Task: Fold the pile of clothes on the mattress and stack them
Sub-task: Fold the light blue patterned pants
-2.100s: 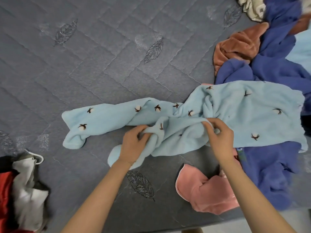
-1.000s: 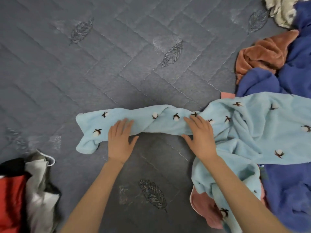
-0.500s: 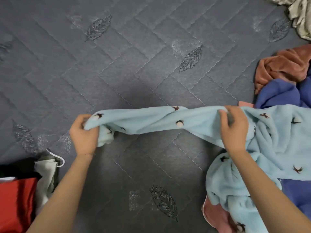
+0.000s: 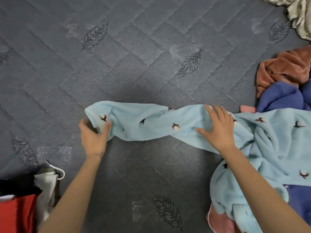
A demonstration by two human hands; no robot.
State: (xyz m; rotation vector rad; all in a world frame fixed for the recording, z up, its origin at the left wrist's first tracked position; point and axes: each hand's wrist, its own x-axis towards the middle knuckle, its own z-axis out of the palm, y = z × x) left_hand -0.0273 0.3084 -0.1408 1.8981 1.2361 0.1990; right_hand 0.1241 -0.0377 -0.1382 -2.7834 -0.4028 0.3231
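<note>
The fleece (image 4: 151, 126) lay twisted across the mattress (image 4: 134, 64), its body bunched at 4 o'clock. The left hand (image 4: 93, 140) pinched its 9 o'clock end; the right hand (image 4: 218, 132) pressed it, fingers straight. A hard pull could tighten the twist or drag the pile (image 4: 286, 68) at 3 o'clock.

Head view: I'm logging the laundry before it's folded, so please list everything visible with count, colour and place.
mattress: one, grey quilted, beneath everything.
light blue garment: one, dark-sprigged, centre to right.
rust garment: one, brown-orange, right edge.
dark blue clothing: count unclear, right edge and lower right.
pink garment: one, lower right, under the light blue.
cream cloth: one, top right corner.
clothes heap: red, black, off-white pieces, lower left.
left hand: grips the light blue garment's left end.
right hand: flat on its middle, fingers spread.
</note>
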